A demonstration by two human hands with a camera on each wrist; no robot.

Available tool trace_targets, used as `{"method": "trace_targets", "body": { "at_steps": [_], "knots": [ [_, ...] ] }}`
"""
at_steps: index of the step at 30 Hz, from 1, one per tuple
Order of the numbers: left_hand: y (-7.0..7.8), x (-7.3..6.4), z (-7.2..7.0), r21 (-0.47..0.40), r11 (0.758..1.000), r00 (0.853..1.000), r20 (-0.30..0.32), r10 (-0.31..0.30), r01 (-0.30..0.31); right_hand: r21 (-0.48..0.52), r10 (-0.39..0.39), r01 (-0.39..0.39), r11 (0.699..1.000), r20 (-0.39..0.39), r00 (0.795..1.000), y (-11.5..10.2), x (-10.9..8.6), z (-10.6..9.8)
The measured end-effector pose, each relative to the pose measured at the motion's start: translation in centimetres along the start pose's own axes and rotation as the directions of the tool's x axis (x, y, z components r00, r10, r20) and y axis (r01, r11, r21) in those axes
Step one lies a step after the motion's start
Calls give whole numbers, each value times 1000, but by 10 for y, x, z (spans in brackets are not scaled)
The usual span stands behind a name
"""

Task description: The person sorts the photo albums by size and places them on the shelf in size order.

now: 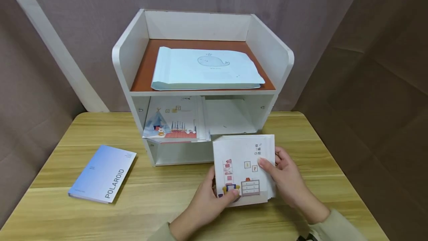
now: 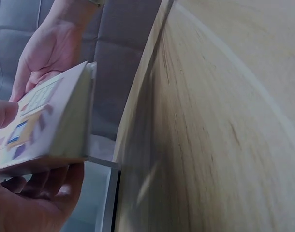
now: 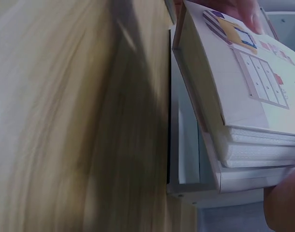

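Both hands hold a thick white album [image 1: 239, 151] in front of the shelf. Its cover shows a drawn dresser, an armchair and small picture frames. My left hand [image 1: 208, 198] grips the lower left corner, thumb on the cover and fingers underneath. On the right edge, my right hand [image 1: 289, 179] pinches with its thumb on the cover and fingers behind. The right wrist view shows the thick stack of leaves in the album [image 3: 234, 92]. In the left wrist view, the left fingers [image 2: 65, 188] curl under the album [image 2: 65, 111].
A white shelf unit [image 1: 267, 44] stands at the back of the wooden table [image 1: 160, 189]. A whale-print album [image 1: 187, 66] lies on its top; illustrated albums [image 1: 177, 116] lie in the middle compartment. At left lies a blue-white POLAROID album [image 1: 100, 174].
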State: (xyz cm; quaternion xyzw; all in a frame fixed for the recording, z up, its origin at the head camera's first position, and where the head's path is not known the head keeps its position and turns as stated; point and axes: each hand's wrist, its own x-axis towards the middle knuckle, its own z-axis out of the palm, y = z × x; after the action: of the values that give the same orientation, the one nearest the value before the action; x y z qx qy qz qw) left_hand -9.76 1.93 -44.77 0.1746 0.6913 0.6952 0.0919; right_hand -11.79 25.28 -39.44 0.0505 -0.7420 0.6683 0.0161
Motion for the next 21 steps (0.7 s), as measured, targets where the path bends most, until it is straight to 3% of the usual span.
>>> {"method": "trace_targets", "body": {
  "at_steps": [3,11,21],
  "knots": [
    [0,0,-1,64,998,999,-43,21,-18,29,-22,22,999,13,1000,-2,4,5],
    [0,1,0,113,993,988,-147,45,-29,81,-44,42,996,27,999,-4,11,15],
    [3,-2,-2,25,993,977,-176,121,-118,104,-39,34,994,46,998,-5,18,23]
  ]
}}
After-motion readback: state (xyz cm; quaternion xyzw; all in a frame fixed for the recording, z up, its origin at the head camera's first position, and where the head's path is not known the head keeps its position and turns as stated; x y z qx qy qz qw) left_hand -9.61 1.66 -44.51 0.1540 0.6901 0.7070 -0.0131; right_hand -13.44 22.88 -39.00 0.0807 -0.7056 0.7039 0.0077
